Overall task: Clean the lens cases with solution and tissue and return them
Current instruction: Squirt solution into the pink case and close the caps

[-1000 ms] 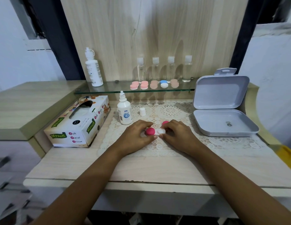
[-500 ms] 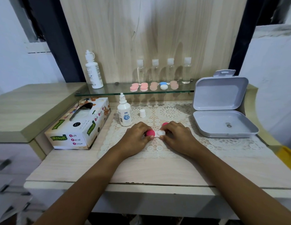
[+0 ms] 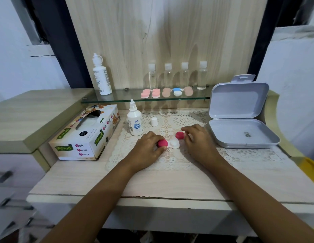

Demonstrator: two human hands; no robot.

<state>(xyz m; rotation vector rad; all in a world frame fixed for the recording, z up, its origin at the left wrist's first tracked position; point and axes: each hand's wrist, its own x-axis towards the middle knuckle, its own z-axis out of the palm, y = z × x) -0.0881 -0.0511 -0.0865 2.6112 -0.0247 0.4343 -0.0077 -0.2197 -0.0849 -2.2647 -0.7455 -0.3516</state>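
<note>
My left hand (image 3: 147, 148) curls round the left cap (image 3: 162, 143), the pink one still screwed onto the lens case (image 3: 174, 144). Thumb in front and fingers behind, it pins the case flat on the lace mat (image 3: 170, 160) in the middle of the worktop (image 3: 152, 181). My right hand (image 3: 199, 142) pinches the loose cap (image 3: 180, 135), which is off its well and sits just behind the case's right end. The white well lies open.

To do this well, I think I should set the loose cap down close by, hollow side up, so it neither rolls nor picks up lint from the lace. Then my right hand can brace the white base while my left twists its cap. Turning the cap rather than the base should keep the case from skidding.

The solution bottle (image 3: 135, 122) stands uncapped just behind my left hand, its small white top (image 3: 154, 121) beside it. It looks tall and light, so I must keep my knuckles clear of it. The tissue box (image 3: 86, 135) is within easy reach on the left. The other cases (image 3: 167, 92) wait on the glass shelf (image 3: 117, 99).
</note>
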